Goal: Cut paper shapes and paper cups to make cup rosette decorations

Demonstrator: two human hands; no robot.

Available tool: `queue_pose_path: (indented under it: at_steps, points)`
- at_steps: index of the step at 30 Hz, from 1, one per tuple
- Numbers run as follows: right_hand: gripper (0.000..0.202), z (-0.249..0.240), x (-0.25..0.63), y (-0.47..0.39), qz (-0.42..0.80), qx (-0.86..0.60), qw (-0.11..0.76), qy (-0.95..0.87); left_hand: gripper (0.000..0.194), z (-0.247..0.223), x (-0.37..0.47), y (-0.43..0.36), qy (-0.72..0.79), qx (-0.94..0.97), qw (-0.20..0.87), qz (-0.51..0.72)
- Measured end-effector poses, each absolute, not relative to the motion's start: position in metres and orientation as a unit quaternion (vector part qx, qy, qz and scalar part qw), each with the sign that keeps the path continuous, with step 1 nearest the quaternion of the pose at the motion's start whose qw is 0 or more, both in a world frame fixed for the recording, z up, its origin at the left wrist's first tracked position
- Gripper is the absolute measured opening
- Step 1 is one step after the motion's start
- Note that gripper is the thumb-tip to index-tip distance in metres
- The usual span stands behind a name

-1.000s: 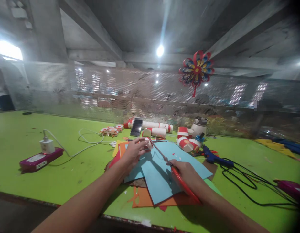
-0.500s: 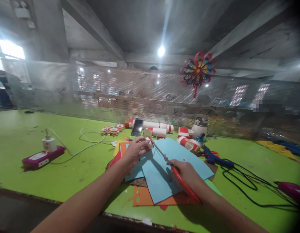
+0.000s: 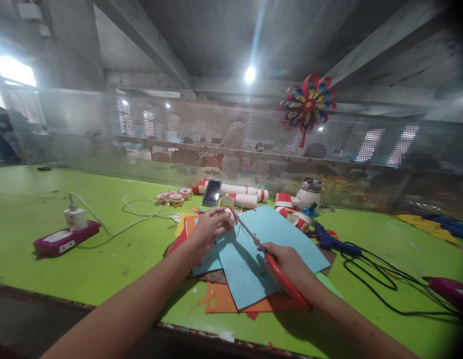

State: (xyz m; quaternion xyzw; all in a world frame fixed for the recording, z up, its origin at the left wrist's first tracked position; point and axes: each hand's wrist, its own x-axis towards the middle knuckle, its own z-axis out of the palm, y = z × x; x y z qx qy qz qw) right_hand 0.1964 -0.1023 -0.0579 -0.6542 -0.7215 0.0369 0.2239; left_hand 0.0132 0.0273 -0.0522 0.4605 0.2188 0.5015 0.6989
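Between its fingertips my left hand (image 3: 208, 230) pinches a small white-and-red paper cup (image 3: 231, 218), partly covered by the fingers. My right hand (image 3: 287, 263) is closed around a pair of scissors (image 3: 282, 280) with long red handles. The scissor blades point up and left, their tips at the cup's right edge. Whether the blades are biting into the cup cannot be made out. Under both hands lie light blue paper sheets (image 3: 254, 280), stacked over orange paper (image 3: 218, 299) and other coloured sheets.
Behind the paper are red-and-white paper cups (image 3: 284, 200), white rolls (image 3: 243, 201), a phone (image 3: 212, 193) and a bottle (image 3: 308, 192). A blue glue gun (image 3: 334, 242) with black cable lies right. A purple power strip (image 3: 67, 240) with a charger is left.
The view has tilted slightly, so the scene sits a little higher. The cup has turned slightly in my left fingers; the scissors stay beside it.
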Motion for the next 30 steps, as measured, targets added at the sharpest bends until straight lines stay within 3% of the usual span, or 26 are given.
queue_pose_path:
  at_steps: [30]
  points:
    - [0.033, -0.0603, 0.2001, -0.1032, 0.048, -0.635, 0.246, -0.731, 0.015, -0.0494, 0.0139, 0.0217, 0.206, 0.450, 0.722, 0.484]
